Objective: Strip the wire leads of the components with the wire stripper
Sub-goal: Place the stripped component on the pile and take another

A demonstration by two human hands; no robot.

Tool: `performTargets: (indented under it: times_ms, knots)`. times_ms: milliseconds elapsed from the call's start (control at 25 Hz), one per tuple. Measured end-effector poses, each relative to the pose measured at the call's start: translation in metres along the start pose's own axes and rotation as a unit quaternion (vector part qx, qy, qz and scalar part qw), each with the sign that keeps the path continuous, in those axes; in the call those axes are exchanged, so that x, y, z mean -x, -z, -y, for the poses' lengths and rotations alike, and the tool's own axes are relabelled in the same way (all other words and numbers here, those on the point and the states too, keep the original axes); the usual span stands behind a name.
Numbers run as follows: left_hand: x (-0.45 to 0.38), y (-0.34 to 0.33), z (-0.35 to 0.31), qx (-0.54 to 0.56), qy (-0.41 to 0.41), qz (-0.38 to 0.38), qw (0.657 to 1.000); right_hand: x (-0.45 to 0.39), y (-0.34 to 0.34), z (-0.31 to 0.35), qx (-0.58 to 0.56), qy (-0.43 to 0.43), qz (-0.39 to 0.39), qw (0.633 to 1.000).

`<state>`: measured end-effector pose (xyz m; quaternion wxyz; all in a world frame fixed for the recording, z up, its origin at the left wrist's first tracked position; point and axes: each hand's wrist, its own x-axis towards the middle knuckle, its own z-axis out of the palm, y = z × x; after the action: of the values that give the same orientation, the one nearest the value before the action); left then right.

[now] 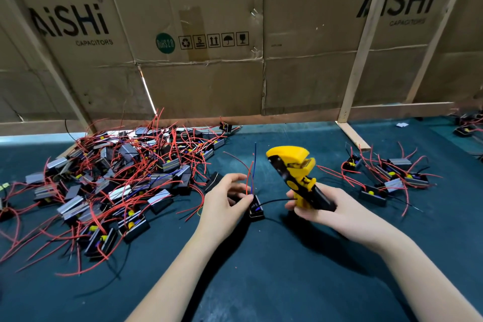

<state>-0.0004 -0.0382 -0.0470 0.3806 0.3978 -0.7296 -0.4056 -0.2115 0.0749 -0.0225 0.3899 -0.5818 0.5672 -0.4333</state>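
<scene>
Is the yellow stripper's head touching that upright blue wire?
Apart. The head view shows dark mat between the wire stripper head and the blue wire.

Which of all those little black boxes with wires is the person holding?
The small black box component between the two hands: the left hand pinches it. The others lie untouched in the heaps.

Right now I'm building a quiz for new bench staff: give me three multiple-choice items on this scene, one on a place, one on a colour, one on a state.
1. Where is the big pile of components?
A. left of the hands
B. right of the hands
C. on the cardboard

2. What colour is the wire stripper?
A. red
B. yellow and black
C. green

3. What is the right hand doing?
A. lying flat
B. gripping the stripper
C. pointing

Answers: 1 A, the large heap fills the mat's left side. 2 B, yellow body, black handles. 3 B, fingers wrap its handles while the left hand holds a component.
</scene>
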Motion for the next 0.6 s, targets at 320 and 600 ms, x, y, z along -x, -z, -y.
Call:
performTargets:
  times_ms: [320, 600]
  knots:
    - [0.001, -0.002, -0.002, 0.005, -0.007, -0.023, 1.000, -0.003, -0.004, 0.000, -0.017, -0.005, -0.040, 0.999]
    - [0.000, 0.016, -0.012, 0.016, -0.136, 0.061, 0.989, -0.006, -0.003, -0.003, -0.048, 0.000, -0.158, 0.986]
